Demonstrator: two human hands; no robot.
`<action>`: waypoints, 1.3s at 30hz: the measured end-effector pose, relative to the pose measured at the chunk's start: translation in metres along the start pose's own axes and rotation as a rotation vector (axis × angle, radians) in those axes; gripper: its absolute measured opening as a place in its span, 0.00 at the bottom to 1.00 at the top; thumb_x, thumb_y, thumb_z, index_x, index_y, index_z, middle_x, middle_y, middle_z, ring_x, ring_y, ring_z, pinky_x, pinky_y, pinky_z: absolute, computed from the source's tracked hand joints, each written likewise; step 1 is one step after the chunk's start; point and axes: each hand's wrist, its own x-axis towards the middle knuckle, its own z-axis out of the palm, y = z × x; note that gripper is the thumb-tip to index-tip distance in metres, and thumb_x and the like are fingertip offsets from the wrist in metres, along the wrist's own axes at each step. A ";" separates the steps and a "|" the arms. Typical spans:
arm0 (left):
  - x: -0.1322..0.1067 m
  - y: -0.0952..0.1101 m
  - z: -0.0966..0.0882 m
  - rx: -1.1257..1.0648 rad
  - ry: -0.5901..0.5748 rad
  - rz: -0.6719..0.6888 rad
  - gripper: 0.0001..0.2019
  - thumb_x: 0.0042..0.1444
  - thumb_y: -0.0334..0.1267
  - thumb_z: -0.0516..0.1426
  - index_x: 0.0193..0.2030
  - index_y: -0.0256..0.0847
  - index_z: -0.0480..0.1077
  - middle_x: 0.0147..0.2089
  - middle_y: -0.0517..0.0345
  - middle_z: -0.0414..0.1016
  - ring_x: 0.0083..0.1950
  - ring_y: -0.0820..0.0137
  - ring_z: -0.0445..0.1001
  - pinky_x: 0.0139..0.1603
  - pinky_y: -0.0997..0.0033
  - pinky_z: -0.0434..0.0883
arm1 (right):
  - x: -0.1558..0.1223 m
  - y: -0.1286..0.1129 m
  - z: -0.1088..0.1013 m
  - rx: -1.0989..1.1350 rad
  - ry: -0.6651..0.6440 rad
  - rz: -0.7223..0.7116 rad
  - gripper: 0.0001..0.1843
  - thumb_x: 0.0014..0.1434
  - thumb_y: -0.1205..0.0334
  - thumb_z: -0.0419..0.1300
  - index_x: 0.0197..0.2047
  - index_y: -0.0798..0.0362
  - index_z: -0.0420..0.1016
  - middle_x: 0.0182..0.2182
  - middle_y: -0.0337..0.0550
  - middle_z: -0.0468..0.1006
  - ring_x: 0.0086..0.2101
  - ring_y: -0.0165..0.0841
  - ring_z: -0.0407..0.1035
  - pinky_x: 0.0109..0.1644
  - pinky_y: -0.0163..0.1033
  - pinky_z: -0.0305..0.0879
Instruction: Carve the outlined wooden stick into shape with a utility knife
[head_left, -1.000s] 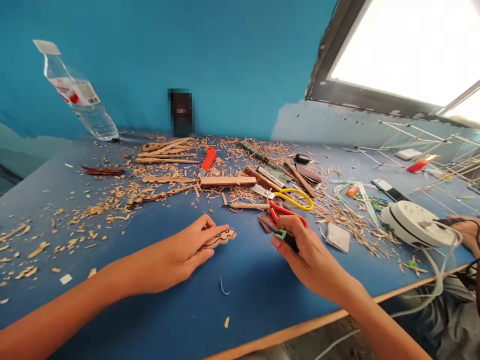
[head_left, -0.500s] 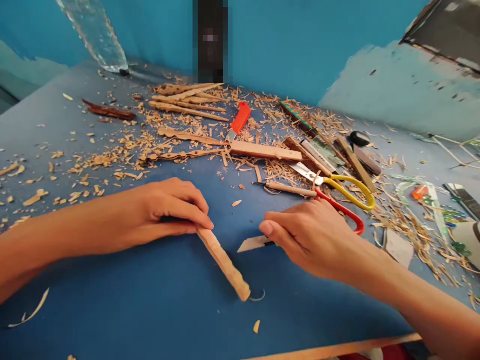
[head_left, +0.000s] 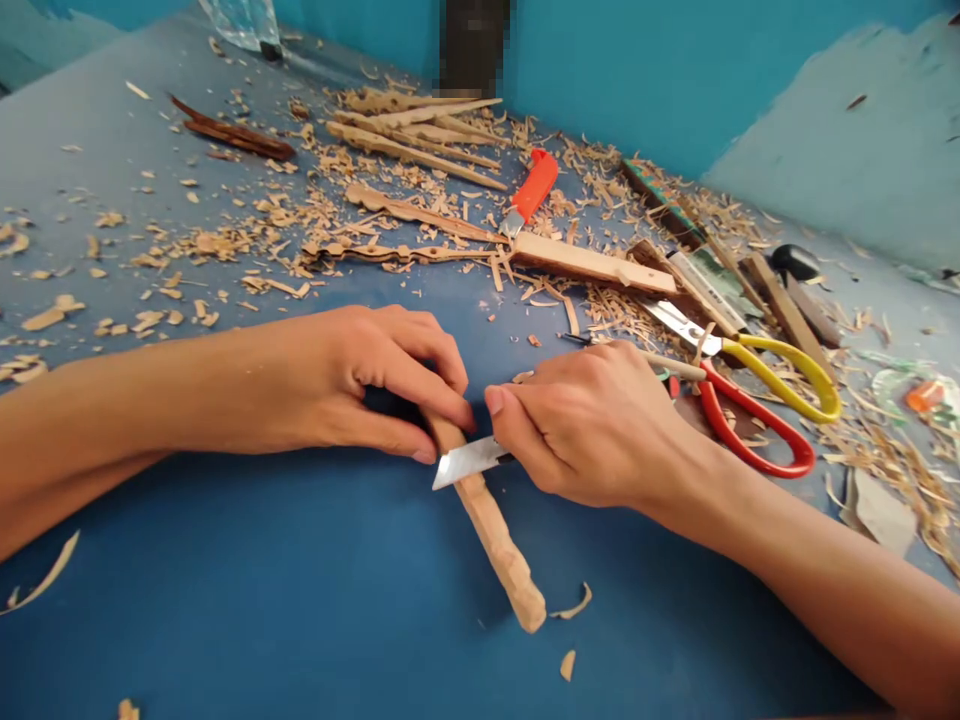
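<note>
My left hand point(head_left: 390, 385) pinches the far end of a pale wooden stick point(head_left: 496, 535) between thumb and fingers. The stick slants toward me, its near end bumpy and cut to shape. In my right hand point(head_left: 585, 425) is a knife point(head_left: 469, 460), its handle mostly hidden by the closed fingers. Its short angled blade lies across the stick just below my left fingertips. A thin curled shaving point(head_left: 574, 602) and a small chip point(head_left: 568, 665) lie beside the stick's near end.
Behind my hands, wood shavings surround a bundle of carved sticks point(head_left: 420, 135), a red-handled cutter point(head_left: 536, 185) and a wooden block point(head_left: 592, 265). Scissors point(head_left: 757, 460) with red and yellow handles lie at right. A dark wood piece point(head_left: 232, 130) and a clear bottle point(head_left: 244, 20) are at back left.
My right hand has brought the knife left, from beside the stick onto it. The view has tilted down and shifted left, and the left hand still grips the stick.
</note>
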 end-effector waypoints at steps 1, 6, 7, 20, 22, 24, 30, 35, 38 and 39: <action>0.000 -0.001 0.000 0.005 0.009 0.010 0.08 0.65 0.44 0.65 0.49 0.62 0.85 0.49 0.63 0.82 0.52 0.65 0.77 0.56 0.73 0.70 | 0.000 0.000 0.000 -0.011 -0.003 -0.004 0.36 0.75 0.50 0.40 0.20 0.51 0.72 0.17 0.40 0.70 0.19 0.30 0.49 0.29 0.43 0.33; 0.002 -0.003 0.002 0.003 0.000 0.013 0.06 0.67 0.44 0.64 0.43 0.59 0.85 0.48 0.66 0.83 0.52 0.66 0.76 0.54 0.76 0.69 | 0.004 0.001 0.000 -0.024 -0.016 -0.051 0.36 0.75 0.52 0.40 0.17 0.51 0.70 0.16 0.40 0.68 0.18 0.30 0.45 0.29 0.43 0.33; 0.002 -0.003 0.002 -0.004 0.002 0.013 0.06 0.66 0.44 0.64 0.43 0.59 0.85 0.48 0.67 0.83 0.52 0.66 0.76 0.54 0.76 0.69 | 0.005 0.001 0.000 -0.031 -0.014 -0.068 0.36 0.75 0.53 0.41 0.17 0.51 0.69 0.15 0.40 0.67 0.18 0.30 0.42 0.29 0.43 0.33; 0.001 -0.005 0.000 0.019 0.003 0.036 0.09 0.66 0.41 0.64 0.48 0.62 0.84 0.50 0.65 0.83 0.53 0.67 0.77 0.58 0.78 0.70 | 0.006 0.009 -0.005 0.010 -0.043 -0.181 0.32 0.72 0.57 0.42 0.17 0.54 0.65 0.15 0.39 0.66 0.22 0.30 0.32 0.30 0.43 0.34; 0.001 -0.004 0.001 0.035 -0.006 0.046 0.07 0.66 0.40 0.64 0.47 0.58 0.84 0.50 0.64 0.82 0.54 0.68 0.77 0.60 0.78 0.69 | 0.006 0.010 -0.003 0.021 -0.060 -0.103 0.33 0.73 0.56 0.41 0.18 0.54 0.65 0.16 0.40 0.67 0.22 0.29 0.34 0.30 0.43 0.34; 0.002 -0.003 0.001 0.043 -0.007 0.057 0.06 0.66 0.39 0.65 0.45 0.57 0.84 0.49 0.64 0.82 0.53 0.68 0.77 0.60 0.78 0.68 | 0.007 0.008 -0.003 0.002 -0.074 -0.067 0.33 0.73 0.55 0.41 0.18 0.54 0.65 0.16 0.41 0.67 0.22 0.29 0.34 0.30 0.44 0.34; 0.003 -0.004 0.000 0.042 -0.001 0.062 0.05 0.66 0.41 0.65 0.43 0.56 0.84 0.49 0.64 0.82 0.52 0.68 0.77 0.58 0.78 0.70 | 0.009 0.002 -0.003 -0.081 -0.068 -0.020 0.34 0.73 0.53 0.40 0.17 0.53 0.64 0.16 0.41 0.68 0.22 0.30 0.30 0.30 0.43 0.33; 0.002 -0.007 0.000 0.001 0.014 0.071 0.06 0.65 0.40 0.66 0.45 0.57 0.84 0.48 0.65 0.83 0.52 0.68 0.78 0.57 0.78 0.71 | 0.008 0.001 -0.003 -0.105 -0.035 -0.090 0.33 0.73 0.56 0.42 0.16 0.52 0.64 0.15 0.40 0.67 0.22 0.31 0.27 0.29 0.43 0.33; 0.003 -0.005 0.000 -0.024 0.008 0.061 0.10 0.65 0.33 0.66 0.47 0.54 0.85 0.49 0.64 0.83 0.52 0.69 0.78 0.58 0.79 0.70 | 0.008 0.002 -0.004 -0.098 -0.031 -0.163 0.32 0.73 0.58 0.42 0.17 0.52 0.65 0.15 0.39 0.67 0.22 0.31 0.27 0.28 0.43 0.33; 0.003 -0.004 0.000 -0.027 0.004 0.058 0.11 0.64 0.31 0.65 0.48 0.53 0.85 0.50 0.64 0.83 0.52 0.70 0.77 0.58 0.79 0.70 | 0.009 0.003 -0.005 -0.099 -0.030 -0.181 0.32 0.73 0.59 0.41 0.17 0.52 0.65 0.14 0.39 0.67 0.22 0.31 0.27 0.28 0.42 0.33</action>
